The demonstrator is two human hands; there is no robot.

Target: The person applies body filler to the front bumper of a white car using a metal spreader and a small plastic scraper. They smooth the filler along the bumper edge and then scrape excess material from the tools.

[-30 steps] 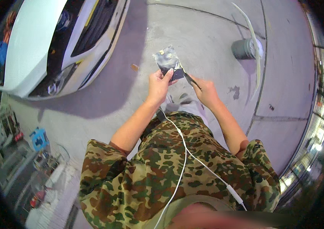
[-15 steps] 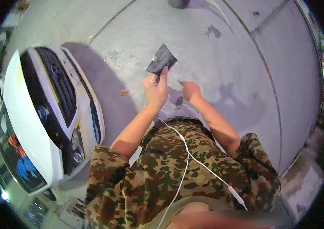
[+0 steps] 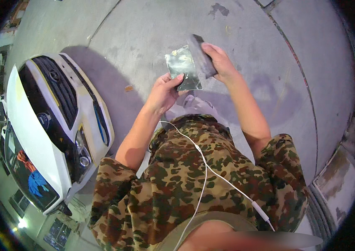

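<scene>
just beyond the person's waist, over the pale grey floor (image 3: pixel 152 37), the two hands are apart from each other, each closed on something. the left hand (image 3: pixel 163 94) is clamped on a dark plate (image 3: pixel 189 76) — thumb pressed on the upper face, fingers beneath — and whitish smears cover the plate's far part. the right hand (image 3: pixel 222 63) grips a grey block (image 3: pixel 203 62) by its right side, holding it tilted, just to the right of the plate (whether the two touch, i cannot tell).

at the left stands a white car (image 3: pixel 27 125), its dark grille (image 3: pixel 56 85) turned toward the middle of the scene, a blue item (image 3: pixel 37 183) and an orange item (image 3: pixel 26 161) showing through its windscreen. a small brown scrap (image 3: pixel 129 88) lies on the floor between the car and the left hand. on the far side a dark stain (image 3: pixel 219 9) marks the floor. nearest of all, a white cable (image 3: pixel 204 161) runs down a camouflage shirt (image 3: pixel 177 180).
</scene>
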